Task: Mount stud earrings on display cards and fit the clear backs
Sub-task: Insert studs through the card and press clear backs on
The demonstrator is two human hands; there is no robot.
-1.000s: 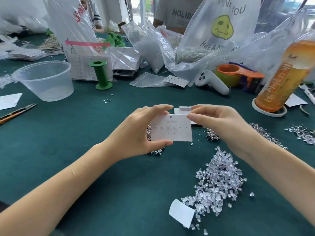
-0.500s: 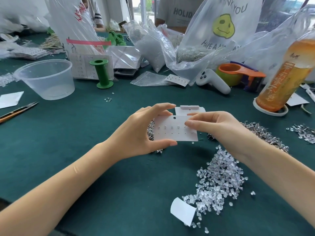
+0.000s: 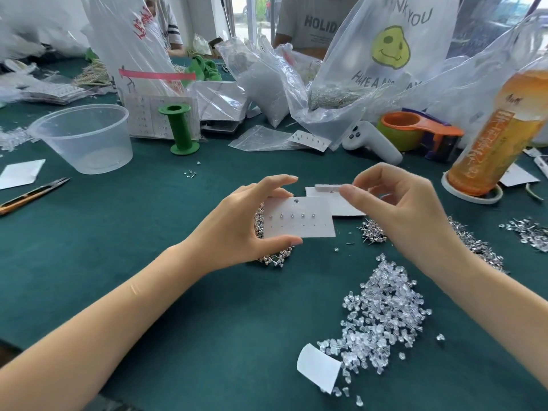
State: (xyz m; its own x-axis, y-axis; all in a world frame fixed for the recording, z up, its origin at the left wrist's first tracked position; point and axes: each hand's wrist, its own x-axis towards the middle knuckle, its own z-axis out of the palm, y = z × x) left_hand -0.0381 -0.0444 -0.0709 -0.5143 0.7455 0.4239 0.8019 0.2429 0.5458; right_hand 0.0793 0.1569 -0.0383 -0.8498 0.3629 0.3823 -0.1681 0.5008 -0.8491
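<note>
Since half a second ago the right hand [image 3: 406,215] has come off the card's right edge and lifted toward 2 o'clock, so it now hangs apart from the card; the left hand has kept its hold, and the card has tipped slightly. The left hand [image 3: 237,226] grips the display card [image 3: 299,218] at its left end, thumb under the lower edge, fingers over the top. The card is held just above the green table [image 3: 148,262], near the centre of view. The right hand's fingers are curled, thumb and forefinger drawn close; whether they pinch a stud cannot be told, as anything there is too small to see. Progress: five studs [image 3: 292,215] sit in the card's upper row; the lower row shows only bare holes. Whether backs are fitted behind the upper row cannot be seen from the front. Judged from this, the card is about half filled, with backs possibly still to come. Supplies: loose stud earrings [image 3: 373,232] lie at 3 o'clock of the card, more under the left hand; the heap of clear backs [image 3: 382,315] lies at 5 o'clock. A stack of spare cards [image 3: 335,203] lies just behind the held card, at about 1 o'clock.
</note>
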